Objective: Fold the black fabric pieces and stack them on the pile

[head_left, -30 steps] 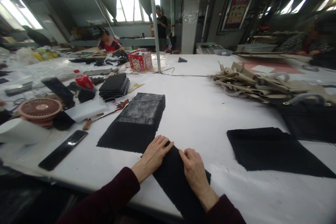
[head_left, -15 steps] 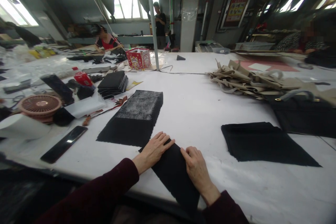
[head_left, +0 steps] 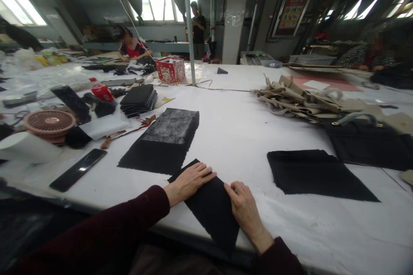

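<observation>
A dark fabric piece (head_left: 211,206) lies at the table's front edge, its lower corner hanging over. My left hand (head_left: 191,181) rests flat on its upper part, fingers stretched together across it. At the right edge of this piece is my right hand (head_left: 243,206), its fingers curled and the fingertips on the edge; the thumb is mostly hidden. Just beyond my left hand sits a stack of black pieces (head_left: 151,157) with a speckled grey upper part (head_left: 174,124). Off to the right lies another pile of black fabric pieces (head_left: 312,174).
On the left are a phone (head_left: 79,169), a pink fan (head_left: 50,122), a white roll (head_left: 27,150) and a stack of dark pieces (head_left: 137,99). Beige pieces (head_left: 300,99) and a black bag panel with handle (head_left: 364,142) lie right. A pole (head_left: 190,30) rises behind; several people are farther off.
My left hand has slid slightly over the fabric, uncovering more of its top corner. My right hand stays at the edge. The view has shifted a little.
</observation>
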Tool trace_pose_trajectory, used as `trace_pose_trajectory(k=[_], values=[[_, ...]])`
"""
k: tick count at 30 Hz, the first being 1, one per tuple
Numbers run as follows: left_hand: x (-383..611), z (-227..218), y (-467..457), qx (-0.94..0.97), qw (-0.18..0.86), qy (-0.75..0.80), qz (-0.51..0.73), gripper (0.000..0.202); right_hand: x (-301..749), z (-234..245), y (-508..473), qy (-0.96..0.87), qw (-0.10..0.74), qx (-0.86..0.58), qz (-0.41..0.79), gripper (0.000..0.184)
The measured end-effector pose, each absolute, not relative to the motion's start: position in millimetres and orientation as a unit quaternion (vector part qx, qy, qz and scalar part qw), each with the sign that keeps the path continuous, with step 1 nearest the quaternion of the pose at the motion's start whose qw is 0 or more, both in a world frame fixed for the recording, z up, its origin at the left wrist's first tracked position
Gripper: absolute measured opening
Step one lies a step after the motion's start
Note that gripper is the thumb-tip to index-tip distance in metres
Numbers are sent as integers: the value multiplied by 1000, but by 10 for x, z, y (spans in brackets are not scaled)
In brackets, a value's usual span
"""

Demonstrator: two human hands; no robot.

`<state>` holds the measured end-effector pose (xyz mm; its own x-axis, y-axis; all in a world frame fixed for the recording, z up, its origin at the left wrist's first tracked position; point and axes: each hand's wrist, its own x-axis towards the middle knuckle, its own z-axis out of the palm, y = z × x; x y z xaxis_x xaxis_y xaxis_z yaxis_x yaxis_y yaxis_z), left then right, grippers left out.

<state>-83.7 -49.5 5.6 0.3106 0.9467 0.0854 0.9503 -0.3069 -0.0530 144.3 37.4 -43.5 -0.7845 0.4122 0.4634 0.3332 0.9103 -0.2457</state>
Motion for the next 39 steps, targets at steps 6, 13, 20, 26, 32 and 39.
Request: trace_pose_trajectory(k=[6, 13, 20, 26, 32, 39], values=[[-794, 49, -450, -824, 40, -566, 14, 54, 1572, -475, 401, -944, 260, -186, 81, 35], [-659, 105, -430, -819, 56, -570, 30, 56, 1679, -451, 399, -943, 263, -186, 84, 34], [-584, 20, -443, -824, 40, -565, 21, 53, 1754, -424, 399, -944, 266, -181, 71, 33], [-446, 6, -457, -818, 79, -567, 58, 61, 1806, -422, 393, -946, 256, -189, 68, 32], [-374, -6, -449, -817, 117, -559, 78, 65, 1870, -415, 386, -949, 236, -195, 74, 35], [-326, -32, -431, -813, 145, -555, 102, 69, 1934, -405, 373, -951, 234, -193, 65, 35]])
